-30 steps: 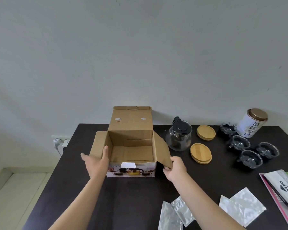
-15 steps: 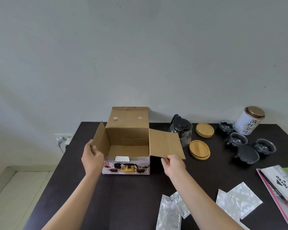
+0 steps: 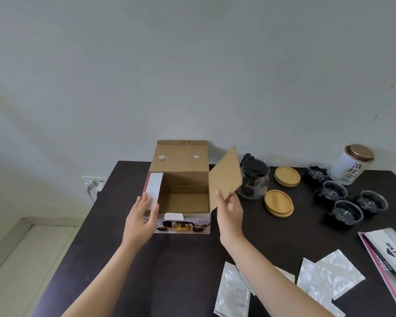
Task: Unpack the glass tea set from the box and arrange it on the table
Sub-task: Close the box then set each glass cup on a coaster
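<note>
The cardboard box (image 3: 183,221) stands open in the middle of the dark table (image 3: 169,271), its lid up and its inside showing only bare cardboard. My left hand (image 3: 142,216) grips the left flap (image 3: 154,187), which is folded inward with its white side up. My right hand (image 3: 229,209) pinches the lower edge of the right flap (image 3: 225,177), which is raised and tilted. To the right of the box stand a glass teapot (image 3: 254,179) with a black lid, two stacks of wooden coasters (image 3: 287,176) (image 3: 279,202) and several glass cups (image 3: 348,212).
A white tea tin (image 3: 352,163) with a bronze lid stands at the back right. Foil sachets (image 3: 233,291) (image 3: 329,275) lie near the front edge. Printed packets (image 3: 389,252) lie at the right edge. A wall socket (image 3: 93,183) with plugs sits left of the table.
My left hand has folded the left flap inward over the box. My right hand has swung the right flap up from lying outward to standing tilted.
</note>
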Available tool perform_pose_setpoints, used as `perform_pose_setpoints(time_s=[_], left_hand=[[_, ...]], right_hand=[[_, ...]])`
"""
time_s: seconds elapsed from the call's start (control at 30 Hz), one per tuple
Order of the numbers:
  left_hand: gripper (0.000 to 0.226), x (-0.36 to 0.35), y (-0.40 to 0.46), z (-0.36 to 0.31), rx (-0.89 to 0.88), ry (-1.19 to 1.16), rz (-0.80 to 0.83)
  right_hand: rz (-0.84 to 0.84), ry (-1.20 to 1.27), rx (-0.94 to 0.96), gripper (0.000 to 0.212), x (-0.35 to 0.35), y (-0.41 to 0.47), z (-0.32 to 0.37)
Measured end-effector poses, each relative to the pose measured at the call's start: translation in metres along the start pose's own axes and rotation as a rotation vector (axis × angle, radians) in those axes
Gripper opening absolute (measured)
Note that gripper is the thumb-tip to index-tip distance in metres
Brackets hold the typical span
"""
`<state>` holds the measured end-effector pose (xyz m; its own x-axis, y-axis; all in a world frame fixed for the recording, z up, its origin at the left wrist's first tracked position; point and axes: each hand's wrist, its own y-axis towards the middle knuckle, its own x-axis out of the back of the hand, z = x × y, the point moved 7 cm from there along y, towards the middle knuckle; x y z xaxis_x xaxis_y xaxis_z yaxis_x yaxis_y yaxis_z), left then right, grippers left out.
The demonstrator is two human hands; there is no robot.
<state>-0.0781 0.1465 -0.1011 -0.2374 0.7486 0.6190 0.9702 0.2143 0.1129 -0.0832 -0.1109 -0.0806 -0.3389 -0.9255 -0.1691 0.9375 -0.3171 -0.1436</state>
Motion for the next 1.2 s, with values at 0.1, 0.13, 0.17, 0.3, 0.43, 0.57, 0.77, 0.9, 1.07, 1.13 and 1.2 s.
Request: perform_pose_setpoints(time_s=[0.1, 0.13, 0.17, 0.3, 0.43, 0.57, 0.77, 0.9, 1.07, 1.13, 1.2], left_hand=[[0.047, -0.004, -0.002, 0.003, -0.027, 0.030, 0.053], [0.046, -0.004, -0.003, 0.002, -0.027, 0.017, 0.050], [0.045, -0.003, -0.003, 0.001, -0.018, -0.002, 0.041], [0.046, 0.001, -0.006, -0.001, 0.068, -0.130, -0.001], [0.047, -0.001, -0.008, -0.001, 0.065, -0.148, -0.015], [0.054, -0.007, -0.006, -0.003, -0.056, 0.038, 0.030], [0.075, -0.020, -0.005, -0.001, -0.125, 0.425, 0.146], [0.076, -0.019, -0.002, -0.002, -0.124, 0.459, 0.146], [0.080, -0.021, -0.002, -0.002, -0.152, 0.402, 0.181], [0.088, -0.021, -0.002, 0.000, -0.154, 0.364, 0.181], [0.088, -0.021, -0.002, 0.000, -0.160, 0.325, 0.182]], right_hand=[[0.251, -0.324, 0.181, 0.062, -0.020, -0.002, -0.010], [0.303, -0.421, 0.212, 0.063, -0.026, -0.002, -0.015], [0.339, -0.522, 0.236, 0.062, -0.030, 0.000, -0.021], [0.422, -0.878, 0.288, 0.092, -0.034, 0.003, -0.036], [0.466, -1.027, 0.365, 0.093, -0.033, 0.003, -0.045], [0.498, -1.153, 0.376, 0.080, -0.034, 0.005, -0.048], [0.529, -1.202, 0.404, 0.088, -0.036, 0.008, -0.045], [0.474, -1.045, 0.406, 0.081, -0.037, 0.019, -0.039], [0.329, -0.723, 0.187, 0.063, -0.044, 0.063, -0.014], [0.288, -0.584, 0.041, 0.068, -0.051, 0.085, -0.007], [0.252, -0.464, -0.104, 0.072, -0.060, 0.106, -0.006]])
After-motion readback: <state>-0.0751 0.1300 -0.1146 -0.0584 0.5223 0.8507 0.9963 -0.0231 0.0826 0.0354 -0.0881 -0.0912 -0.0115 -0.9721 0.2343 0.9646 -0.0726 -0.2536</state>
